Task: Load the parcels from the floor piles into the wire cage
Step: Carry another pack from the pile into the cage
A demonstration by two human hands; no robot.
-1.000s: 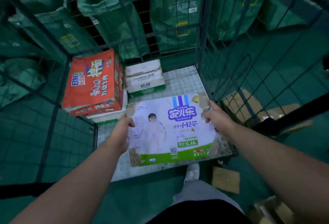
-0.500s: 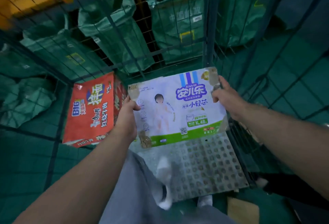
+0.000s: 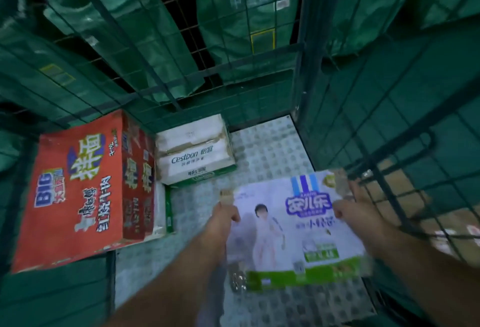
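Head view: diaper pack [image 3: 298,233] gripped on both sides, low inside the wire cage [image 3: 337,119]

The pack's left edge is clasped by the left hand [image 3: 225,214] and its upper right edge by the right hand [image 3: 346,210], fingers curled round it on both sides. "安儿乐" can be read in big purple letters on the pack; the smaller print and the green strip label are too blurred, tbh. It is held near the right mesh wall, over the perforated cage floor [image 3: 270,150]; contact with the floor can't be told. A red box [image 3: 80,186] marked "BIG" is stacked at the left, and a white carton [image 3: 193,155] printed "Cestbon" sits just beside it at the back. Green sacks [image 3: 124,28] are seen behind the mesh, one with faint white characters. Brown cardboard [image 3: 389,191] is glimpsed outside the right wall.
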